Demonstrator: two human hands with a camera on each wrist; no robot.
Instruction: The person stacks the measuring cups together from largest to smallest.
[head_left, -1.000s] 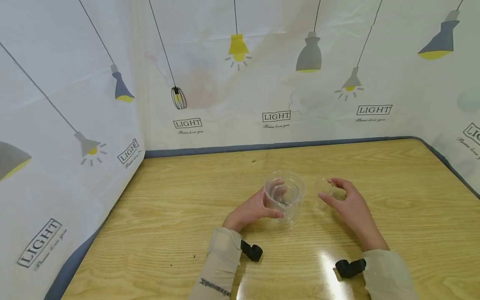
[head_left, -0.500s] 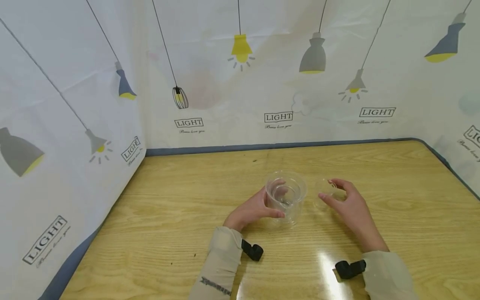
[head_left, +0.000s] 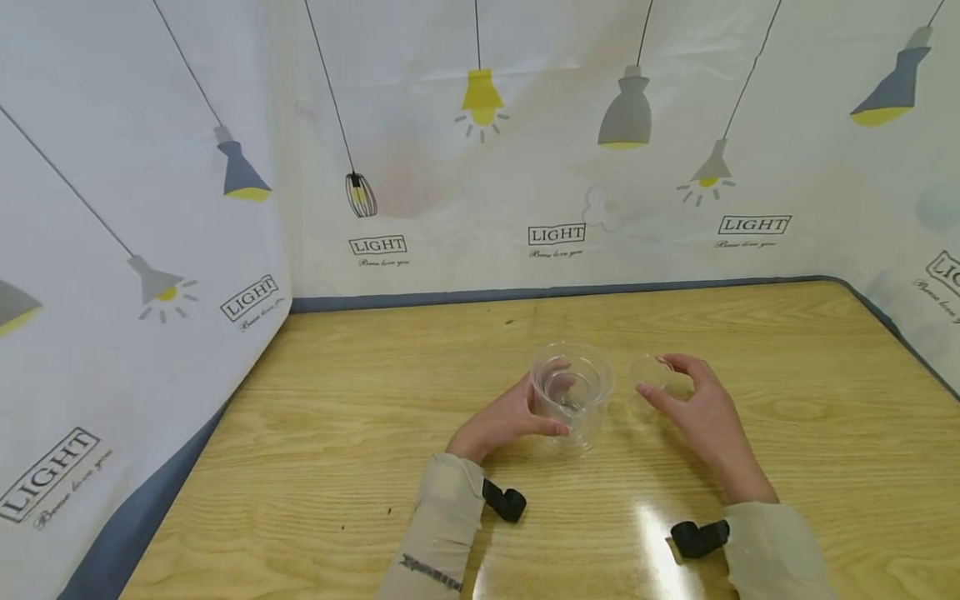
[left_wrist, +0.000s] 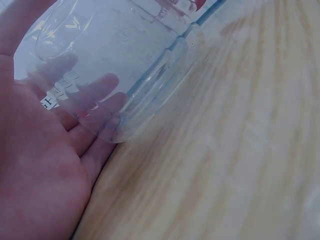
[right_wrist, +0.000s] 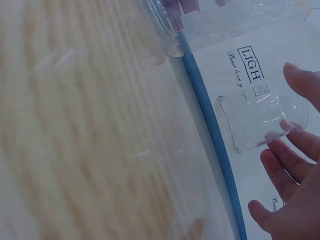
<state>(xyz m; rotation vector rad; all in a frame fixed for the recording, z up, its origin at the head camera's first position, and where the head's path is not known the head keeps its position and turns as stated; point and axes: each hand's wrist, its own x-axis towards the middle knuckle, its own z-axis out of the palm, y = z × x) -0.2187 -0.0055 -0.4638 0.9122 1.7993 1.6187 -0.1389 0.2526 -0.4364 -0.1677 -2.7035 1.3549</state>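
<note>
In the head view my left hand (head_left: 504,421) holds a large clear plastic cup (head_left: 588,387) upright on the table, thumb on the near side and fingers round the far side. Inner rings show through its mouth. The left wrist view has its clear wall (left_wrist: 135,45) with ridges near the base and fingers visible behind it. To the right, my right hand (head_left: 708,417) pinches a smaller clear cup (head_left: 647,377) near its rim between thumb and fingertips. In the right wrist view this small cup (right_wrist: 250,122) appears just above the table, apart from the large one.
A wood-grain table (head_left: 360,400) lies under both hands. White curtain (head_left: 465,183) printed with lamps stands round its back and sides, with a blue-grey border along the edge. A black wrist camera (head_left: 506,502) sits on the left sleeve, another black camera (head_left: 697,537) on the right.
Both hands and both cups stay almost where they were. The curtain on the left sways, first rightward and then back to the left.
</note>
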